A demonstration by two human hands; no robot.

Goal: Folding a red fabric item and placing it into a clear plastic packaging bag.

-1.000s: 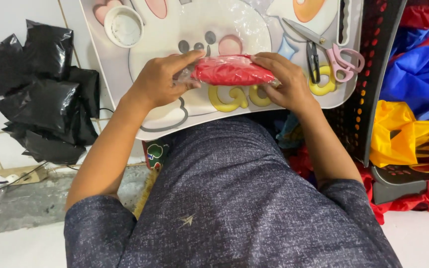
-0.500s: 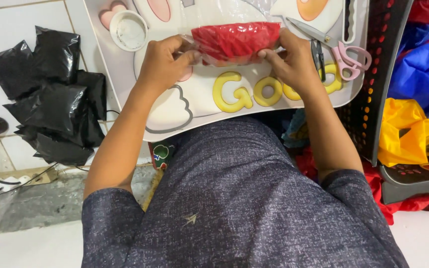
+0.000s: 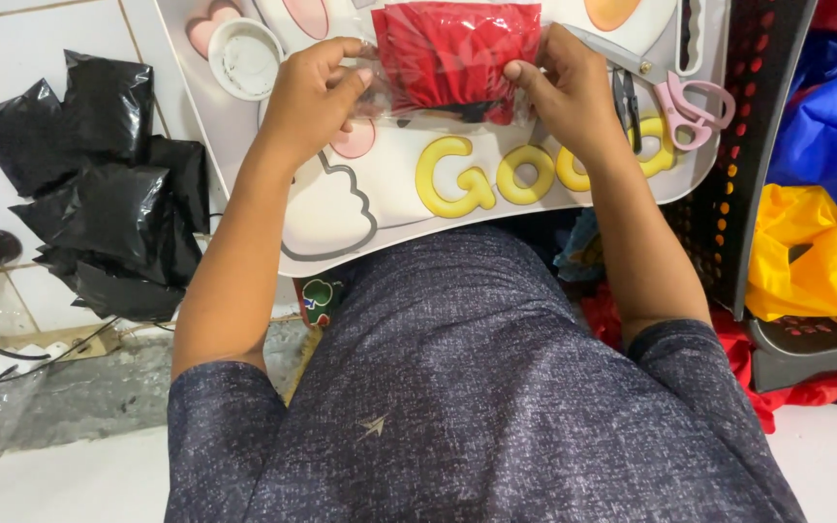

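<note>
Both hands pinch the red packet (image 3: 457, 60) flat on the tray (image 3: 535, 208) at 12 o'clock; left hand (image 3: 317, 92) grips its left edge, right hand (image 3: 564, 87) the right, keeping the plastic taut. Scissors (image 3: 675, 97) sit at 2 o'clock, black bags (image 3: 108, 194) at 9.

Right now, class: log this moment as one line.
left hand: grips packet's left edge | right hand: grips right edge | red packet: flat on tray | scissors: beside right hand

both hands (image 3: 317, 92) (image 3: 573, 82) raised, fingers pinched
</note>
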